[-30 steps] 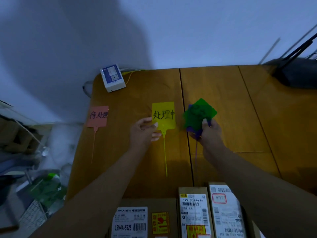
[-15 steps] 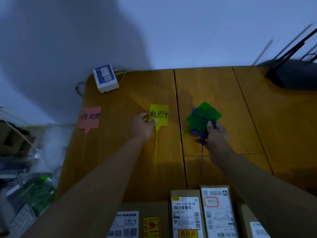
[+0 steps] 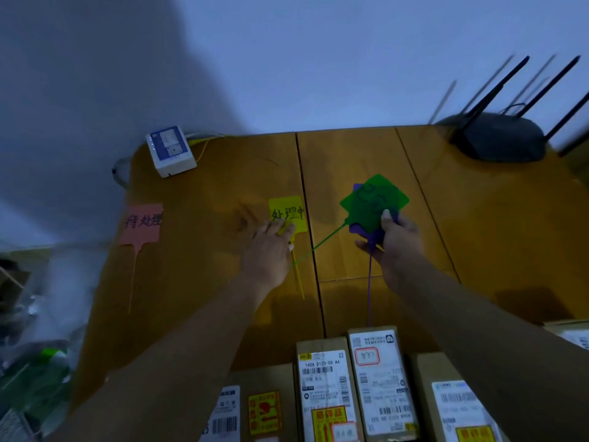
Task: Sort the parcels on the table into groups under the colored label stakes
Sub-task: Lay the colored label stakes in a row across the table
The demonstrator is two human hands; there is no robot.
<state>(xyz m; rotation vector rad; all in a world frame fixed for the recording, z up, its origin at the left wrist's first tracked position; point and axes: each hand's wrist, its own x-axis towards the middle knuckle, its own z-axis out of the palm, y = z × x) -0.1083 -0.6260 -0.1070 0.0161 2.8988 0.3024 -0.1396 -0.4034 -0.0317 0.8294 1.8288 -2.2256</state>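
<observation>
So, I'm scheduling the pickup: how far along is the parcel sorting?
Done: the pink label stake lies left on the table. In hand: the left hand rests on the yellow label stake; the right hand grips the green label stake and purple label stake. Left: the parcels, lined along the near edge, ungrouped.

Single head-worn wide-angle view, looking forward and down, close over wooden table (image 3: 207,282), wall behind

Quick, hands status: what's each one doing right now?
Left hand: open, pressing flat on the yellow label stake.
Right hand: closed, holding the green label stake and the purple label stake beneath it.
</observation>
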